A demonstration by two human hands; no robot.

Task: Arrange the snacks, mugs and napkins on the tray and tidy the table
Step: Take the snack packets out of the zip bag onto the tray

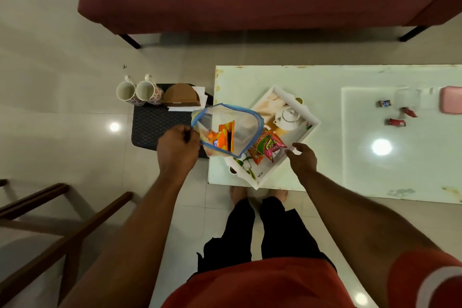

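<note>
two hands: the left hand (178, 146) has its fingers curled round the blue rim of the zip bag (240, 120), holding its mouth wide; the right hand (303, 160) has its fingers loosely spread and holds nothing, tips just beside the pink packet (273, 145).
snacks: the pink packet and another beneath it lie on the tray (317, 122); an orange packet (225, 136) sits inside the bag, not yet out.
tray: set askew near the left end of the counter (275, 77).
mugs: two mugs (148, 91) stand off the counter, at the far edge of a dark mat (155, 127), not yet on the tray.
napkins: white napkins (201, 90) rest by a brown holder (181, 94) beside the mugs, also untouched.
tidying: small wrapped sweets (396, 122) lie loose at the counter's far right.
progress: early, by the look of it; snacks partly placed, mugs, napkins and tidying left.
</note>
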